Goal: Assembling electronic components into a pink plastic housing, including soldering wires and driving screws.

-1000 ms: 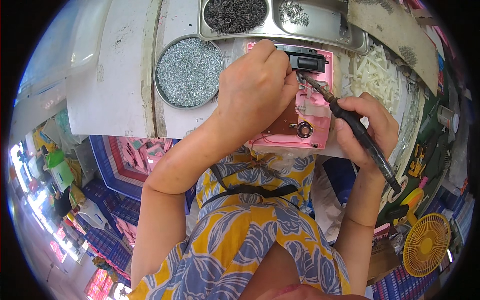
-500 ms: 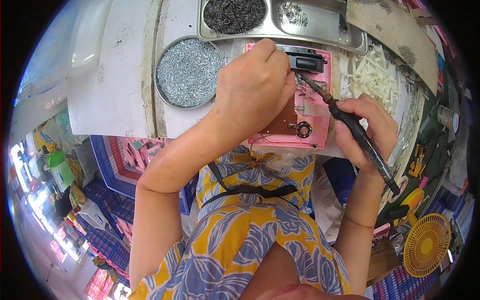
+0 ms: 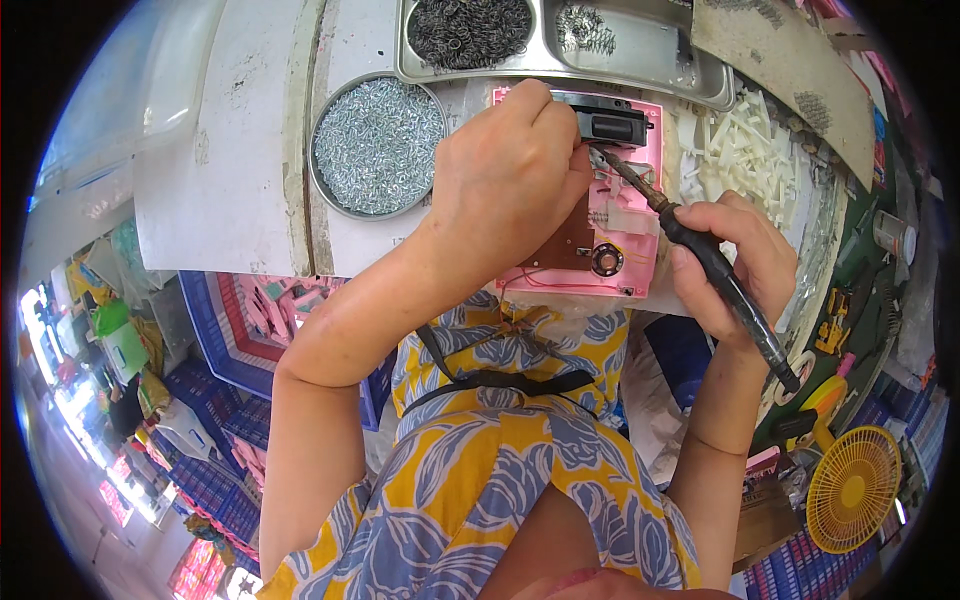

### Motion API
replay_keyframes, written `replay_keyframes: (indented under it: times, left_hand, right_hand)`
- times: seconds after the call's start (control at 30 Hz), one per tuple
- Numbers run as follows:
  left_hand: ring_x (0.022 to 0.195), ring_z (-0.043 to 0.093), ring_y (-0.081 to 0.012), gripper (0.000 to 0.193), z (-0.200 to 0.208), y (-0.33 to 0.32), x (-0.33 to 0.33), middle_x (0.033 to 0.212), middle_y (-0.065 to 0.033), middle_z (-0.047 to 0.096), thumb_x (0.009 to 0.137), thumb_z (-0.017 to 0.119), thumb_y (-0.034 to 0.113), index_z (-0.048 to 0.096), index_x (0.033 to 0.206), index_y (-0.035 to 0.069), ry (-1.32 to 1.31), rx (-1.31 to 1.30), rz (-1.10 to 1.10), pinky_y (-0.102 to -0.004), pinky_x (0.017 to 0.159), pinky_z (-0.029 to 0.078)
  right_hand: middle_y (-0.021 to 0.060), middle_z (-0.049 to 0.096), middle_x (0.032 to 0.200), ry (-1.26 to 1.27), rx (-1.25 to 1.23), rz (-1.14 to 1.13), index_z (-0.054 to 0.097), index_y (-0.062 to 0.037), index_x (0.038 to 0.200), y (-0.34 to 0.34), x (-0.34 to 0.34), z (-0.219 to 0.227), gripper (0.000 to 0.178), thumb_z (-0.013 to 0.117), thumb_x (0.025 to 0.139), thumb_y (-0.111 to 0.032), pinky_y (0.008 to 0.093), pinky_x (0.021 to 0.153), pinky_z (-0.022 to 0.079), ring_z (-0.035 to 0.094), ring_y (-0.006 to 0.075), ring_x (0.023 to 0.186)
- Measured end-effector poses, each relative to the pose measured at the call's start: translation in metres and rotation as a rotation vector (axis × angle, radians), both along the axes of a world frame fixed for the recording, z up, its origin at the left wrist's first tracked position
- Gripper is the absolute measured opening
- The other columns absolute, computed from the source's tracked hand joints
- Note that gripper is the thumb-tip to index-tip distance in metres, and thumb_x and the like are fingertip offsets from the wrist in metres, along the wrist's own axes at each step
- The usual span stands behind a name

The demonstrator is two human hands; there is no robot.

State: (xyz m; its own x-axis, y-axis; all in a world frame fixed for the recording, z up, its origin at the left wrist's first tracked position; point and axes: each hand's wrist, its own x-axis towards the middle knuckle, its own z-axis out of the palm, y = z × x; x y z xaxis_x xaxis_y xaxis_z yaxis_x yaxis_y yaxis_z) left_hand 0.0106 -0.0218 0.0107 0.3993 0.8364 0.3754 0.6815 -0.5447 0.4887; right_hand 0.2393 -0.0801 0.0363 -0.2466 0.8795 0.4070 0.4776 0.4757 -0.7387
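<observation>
My right hand (image 3: 742, 262) grips a black soldering iron (image 3: 708, 250), slanted with its metal tip up and to the left. That tip touches, or nearly touches, a spot just below a black rectangular part (image 3: 612, 126) in an open pink plastic housing (image 3: 640, 275). Over the housing's left half, my left hand (image 3: 510, 170) is closed in a pinch beside the tip; what its fingertips hold is hidden. A brown circuit board (image 3: 570, 240) lies partly under this hand. Below it sit a small round speaker-like part (image 3: 607, 259) and thin red wires.
Left of the housing stands a round dish (image 3: 378, 147) of small silvery screws or pins. A metal tray (image 3: 650, 75) holding dark springs is behind it. White plastic pieces (image 3: 745, 150) lie to the right. A blue crate (image 3: 215, 340) and yellow fan (image 3: 853, 490) stand lower down.
</observation>
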Motion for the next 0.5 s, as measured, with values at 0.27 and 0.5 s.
replay_keyframes:
  times: [0.27, 0.5]
  left_hand:
    - [0.067, 0.062, -0.0288, 0.017, -0.001, -0.001, 0.0, 0.08, -0.0071, 0.058, 0.077, 0.079, 0.012, 0.063, 0.079, 0.008, 0.005, 0.005, 0.011, -0.039, 0.057, 0.05]
    - [0.069, 0.065, -0.0319, 0.014, 0.003, -0.001, -0.001, 0.086, -0.0112, 0.059, 0.08, 0.072, 0.013, 0.06, 0.08, 0.006, 0.031, -0.012, -0.001, -0.0419, 0.057, 0.054]
  right_hand:
    - [0.0088, 0.061, 0.071, 0.067, -0.019, -0.021, 0.069, 0.0033, 0.101, -0.013, 0.016, 0.007, 0.028, 0.076, 0.075, -0.004, 0.0266, 0.054, 0.04, 0.055, 0.017, 0.059]
    - [0.0144, 0.065, 0.082, 0.187, 0.062, -0.065, 0.064, 0.0078, 0.11, -0.029, 0.034, 0.004, 0.035, 0.075, 0.078, -0.002, 0.0287, 0.061, 0.043, 0.056, 0.0193, 0.066]
